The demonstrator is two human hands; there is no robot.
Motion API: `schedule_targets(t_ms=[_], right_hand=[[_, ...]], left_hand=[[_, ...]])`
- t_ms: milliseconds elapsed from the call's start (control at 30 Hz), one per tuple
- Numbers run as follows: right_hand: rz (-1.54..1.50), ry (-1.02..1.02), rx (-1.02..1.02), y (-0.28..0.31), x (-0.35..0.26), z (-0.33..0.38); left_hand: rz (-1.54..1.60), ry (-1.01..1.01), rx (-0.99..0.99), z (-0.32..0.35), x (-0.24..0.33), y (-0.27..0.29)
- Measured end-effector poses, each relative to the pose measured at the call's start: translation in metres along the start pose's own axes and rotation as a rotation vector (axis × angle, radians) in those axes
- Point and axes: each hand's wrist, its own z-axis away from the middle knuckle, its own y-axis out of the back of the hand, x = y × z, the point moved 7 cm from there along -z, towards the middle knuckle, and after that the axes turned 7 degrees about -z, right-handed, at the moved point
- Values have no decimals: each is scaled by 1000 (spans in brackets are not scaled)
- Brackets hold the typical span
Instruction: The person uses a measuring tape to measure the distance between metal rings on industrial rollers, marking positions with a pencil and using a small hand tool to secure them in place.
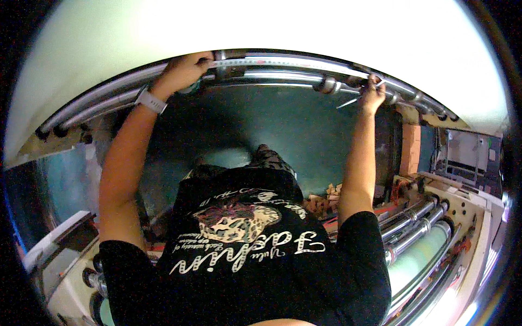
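Note:
A pale measuring tape (pixel 261 62) with dark markings is stretched along the shiny metal rollers (pixel 283 74) of a machine in front of me. My left hand (pixel 187 73) is closed on the tape near its left end; a tape case, if there is one, is hidden. At the tape's other end, my right hand (pixel 372 95) has its fingers pinched together at the roller. A thin pale rod (pixel 348 103) also sticks out of my right hand, its exact kind unclear. Metal collars (pixel 328 85) sit on the lower shaft between my hands.
A large white machine cover (pixel 261 24) curves above the rollers. Behind me, another machine has metal rollers (pixel 416 228) and a pale green cylinder (pixel 418 258). Brown scraps (pixel 331 194) lie near it. A grey cabinet-like unit (pixel 472 155) stands at the right, over the dark green floor (pixel 321 138).

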Motion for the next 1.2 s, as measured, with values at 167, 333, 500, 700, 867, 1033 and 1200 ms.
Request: schedule_targets(t_ms=[167, 333, 500, 700, 867, 1033, 1200], right_hand=[[-61, -92, 31, -3, -4, 3], [-62, -84, -15, -15, -21, 12], [-16, -115, 0, -16, -23, 13], [-30, -95, -13, -15, -21, 11], [-44, -68, -40, -16, -22, 12], [-67, -53, -18, -18, -22, 11], [-34, -91, -14, -14, -19, 10]], left_hand=[[-18, -199, 135, -4, 3, 4], [49, -178, 87, -4, 6, 4], [40, -170, 100, -9, -2, 0], [43, -187, 82, -13, -2, -2], [30, -189, 50, -15, -3, -2], [61, -152, 34, -14, -3, -1], [63, -154, 2, -11, 4, 3]])
